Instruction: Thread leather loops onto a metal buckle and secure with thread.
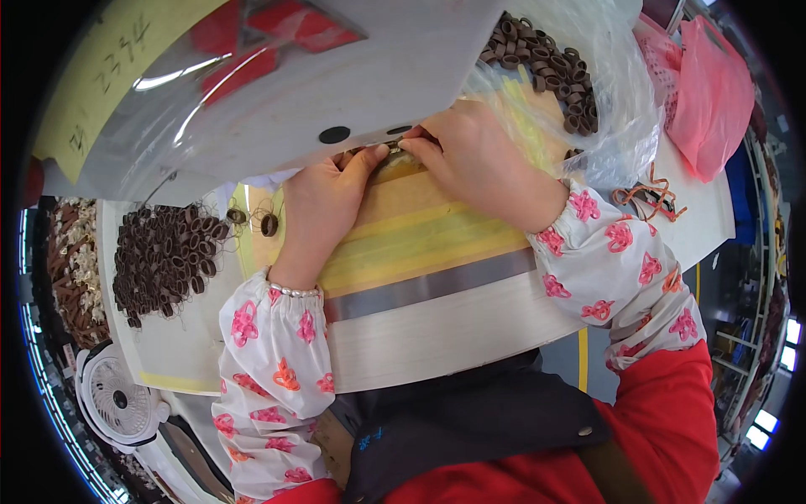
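Observation:
My left hand [323, 202] is closed, thumb and fingers pinched together below the lower edge of a large pale grey machine head [336, 76]. My right hand [478, 164] pinches from the other side, its fingertips almost meeting the left ones. Something small lies between the two sets of fingertips; the fingers and the machine hide most of it. Left of my left hand, a heap of dark brown loops [168, 256] with loose threads lies on the table, and a single brown loop [269, 224] sits nearer my wrist. More brown loops [546, 63] lie beyond my right hand.
Clear plastic bag [625, 101] lies around the far-right loops, beside a pink bag [714, 97]. Orange-brown cord [655, 197] rests by my right sleeve. Yellow tape strips [437, 231] cross the work surface before me. A white fan [122, 399] stands at the lower left.

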{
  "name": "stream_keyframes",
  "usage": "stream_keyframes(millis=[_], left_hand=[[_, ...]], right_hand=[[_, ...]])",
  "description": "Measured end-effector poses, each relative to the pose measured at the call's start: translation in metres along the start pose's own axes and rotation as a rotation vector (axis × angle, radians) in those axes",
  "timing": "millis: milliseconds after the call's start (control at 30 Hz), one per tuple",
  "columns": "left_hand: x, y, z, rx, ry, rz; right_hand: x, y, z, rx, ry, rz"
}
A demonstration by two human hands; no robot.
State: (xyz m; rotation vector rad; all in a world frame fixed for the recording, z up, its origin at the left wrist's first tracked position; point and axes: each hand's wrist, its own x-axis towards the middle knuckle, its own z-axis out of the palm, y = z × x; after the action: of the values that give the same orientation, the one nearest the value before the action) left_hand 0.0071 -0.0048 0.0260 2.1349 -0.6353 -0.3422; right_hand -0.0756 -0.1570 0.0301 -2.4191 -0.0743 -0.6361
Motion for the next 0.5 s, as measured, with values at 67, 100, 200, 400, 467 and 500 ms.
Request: stream_keyframes(millis=[67, 100, 200, 400, 467, 500], left_hand=[[0.0, 0.003, 0.0, 0.004, -0.012, -0.028], [0.0, 0.003, 0.001, 0.006, -0.012, -0.039], [-0.001, 0.005, 0.002, 0.006, -0.002, -0.051], [0.002, -0.008, 0.002, -0.03, 0.018, -0.036], [0.004, -0.011, 0.001, -0.114, 0.022, -0.001], [0.003, -0.008, 0.003, -0.081, 0.013, -0.024]], right_hand=[[0.0, 0.002, 0.0, -0.04, 0.028, -0.018], [0.0, 0.003, 0.0, -0.051, 0.028, -0.008], [0.002, 0.001, -0.001, -0.082, -0.005, 0.023], [0.008, -0.003, -0.003, -0.081, -0.083, 0.067], [0.009, -0.003, -0.002, -0.083, -0.101, 0.081], [0.008, -0.002, -0.004, -0.08, -0.109, 0.118]])
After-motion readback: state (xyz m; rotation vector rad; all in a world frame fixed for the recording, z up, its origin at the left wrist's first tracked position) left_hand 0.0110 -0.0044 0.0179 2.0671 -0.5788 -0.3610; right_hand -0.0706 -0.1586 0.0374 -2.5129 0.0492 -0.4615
